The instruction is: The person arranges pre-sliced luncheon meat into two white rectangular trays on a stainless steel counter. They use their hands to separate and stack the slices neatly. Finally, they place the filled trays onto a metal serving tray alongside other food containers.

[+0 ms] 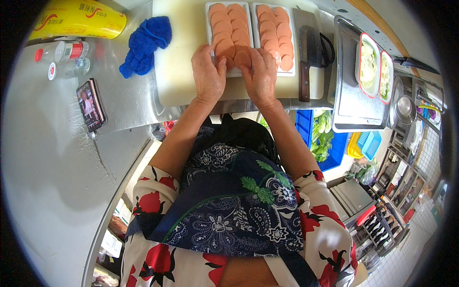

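Observation:
Two white trays stand side by side on a pale cutting board (172, 82), both filled with overlapping rows of round pink sausage slices. My left hand (209, 73) rests at the near left corner of the left tray (235, 74), its thumb against a slice (229, 64); its grip is partly hidden. At the near end of the right-hand row, my right hand (261, 73) has its thumb and fingers on another slice (242, 59). The right tray (292, 73) lies just beyond that hand. A cleaver (304, 53) with a wooden handle lies right of the trays.
Left are a blue cloth (148, 45), a yellow cling-film roll (82, 19), plastic bottles (68, 59) and a lit phone (90, 106). Right, a metal tray (353, 111) holds two red-rimmed dishes (378, 88) of cut vegetables. Below stands a blue crate (331, 163) of leafy greens.

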{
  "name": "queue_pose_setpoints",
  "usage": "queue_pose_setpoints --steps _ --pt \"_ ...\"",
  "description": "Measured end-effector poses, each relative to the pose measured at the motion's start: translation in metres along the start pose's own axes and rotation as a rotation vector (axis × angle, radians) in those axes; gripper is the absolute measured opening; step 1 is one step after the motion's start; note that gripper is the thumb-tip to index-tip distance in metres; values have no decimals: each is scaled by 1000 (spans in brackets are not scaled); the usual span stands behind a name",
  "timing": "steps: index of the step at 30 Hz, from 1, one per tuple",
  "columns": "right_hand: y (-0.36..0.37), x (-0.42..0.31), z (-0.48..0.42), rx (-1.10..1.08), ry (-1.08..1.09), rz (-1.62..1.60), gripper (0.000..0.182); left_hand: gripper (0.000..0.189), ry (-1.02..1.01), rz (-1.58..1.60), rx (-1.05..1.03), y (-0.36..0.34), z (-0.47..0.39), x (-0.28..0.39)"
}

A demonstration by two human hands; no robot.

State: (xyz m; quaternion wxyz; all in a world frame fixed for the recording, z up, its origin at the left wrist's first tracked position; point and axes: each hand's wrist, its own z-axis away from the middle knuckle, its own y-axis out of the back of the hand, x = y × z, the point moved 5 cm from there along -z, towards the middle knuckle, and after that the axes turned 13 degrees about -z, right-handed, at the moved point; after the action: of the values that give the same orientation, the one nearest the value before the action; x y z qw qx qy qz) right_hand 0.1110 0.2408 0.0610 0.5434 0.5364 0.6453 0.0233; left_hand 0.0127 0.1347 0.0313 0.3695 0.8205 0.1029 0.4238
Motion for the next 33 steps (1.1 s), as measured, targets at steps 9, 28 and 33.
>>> queue_pose_setpoints --steps 9,28,33 --pt "-21 -15 -15 -139 72 133 38 43 19 -13 -68 1 0 -2" --pt "-15 -11 -25 -33 -2 -65 34 38 -14 -71 -23 -2 1 -3" --pt "-20 -10 -22 -144 -110 -111 42 43 32 -26 -59 -5 5 -5"
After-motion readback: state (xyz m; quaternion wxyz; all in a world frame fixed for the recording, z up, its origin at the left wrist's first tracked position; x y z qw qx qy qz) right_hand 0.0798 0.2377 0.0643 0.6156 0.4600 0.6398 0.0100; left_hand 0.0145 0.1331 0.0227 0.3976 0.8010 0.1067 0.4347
